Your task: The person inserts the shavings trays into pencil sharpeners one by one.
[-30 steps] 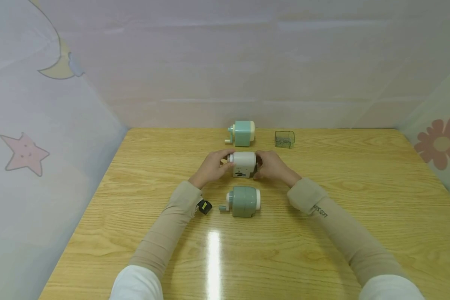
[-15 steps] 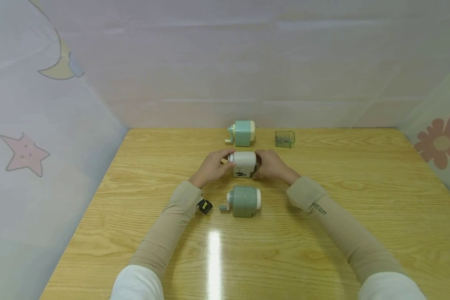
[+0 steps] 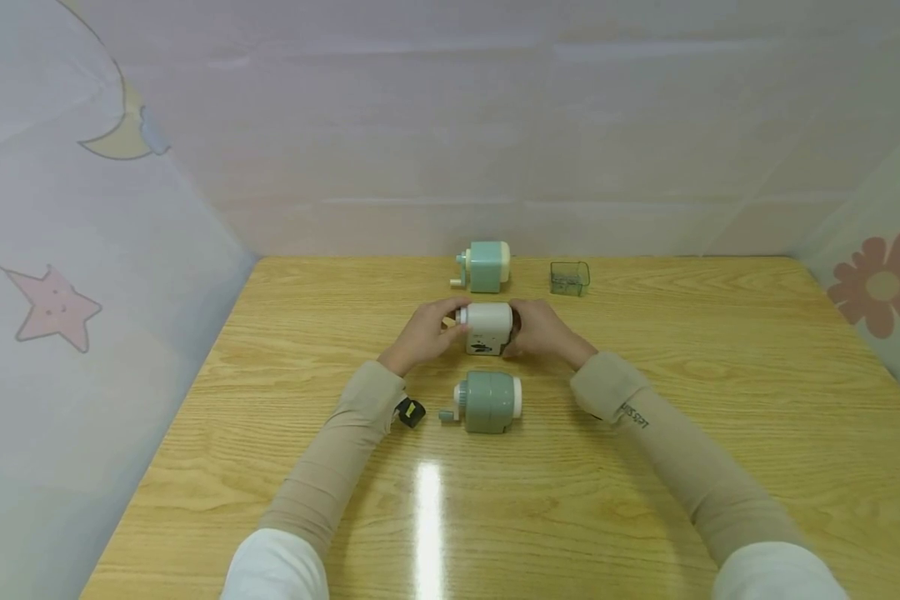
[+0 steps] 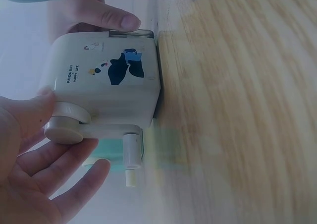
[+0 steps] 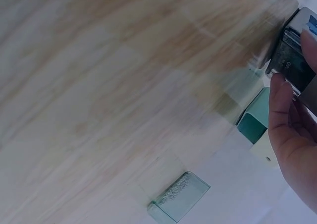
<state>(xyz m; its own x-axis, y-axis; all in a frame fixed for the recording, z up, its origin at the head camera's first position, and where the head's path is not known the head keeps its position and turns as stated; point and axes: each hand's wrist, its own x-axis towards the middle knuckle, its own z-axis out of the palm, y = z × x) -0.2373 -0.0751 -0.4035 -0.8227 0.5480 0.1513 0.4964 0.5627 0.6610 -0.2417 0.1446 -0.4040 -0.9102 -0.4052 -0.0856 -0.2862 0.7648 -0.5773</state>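
Observation:
A white hand-crank pencil sharpener (image 3: 488,323) with a panda print stands in the middle of the table, its crank towards the left. My left hand (image 3: 422,337) holds its crank end, with the thumb and fingers around the round knob (image 4: 64,130) in the left wrist view. At the opposite end, my right hand (image 3: 543,332) pinches the dark see-through shavings drawer (image 5: 292,60) between thumb and fingers. That drawer sits in the sharpener's end, partly hidden by the fingers. In the left wrist view the right thumb lies along the drawer's edge (image 4: 131,34).
Nearer the person stands a grey-green crank sharpener (image 3: 489,402). Behind the white one is a teal sharpener (image 3: 485,267), with an open drawer slot (image 5: 252,129). A clear green drawer (image 3: 568,279) holding shavings lies at the back right, near the wall.
My right hand and sleeve have shifted slightly left, towards the white sharpener, and less of the drawer's dark end shows. The left hand keeps its hold in the same place.

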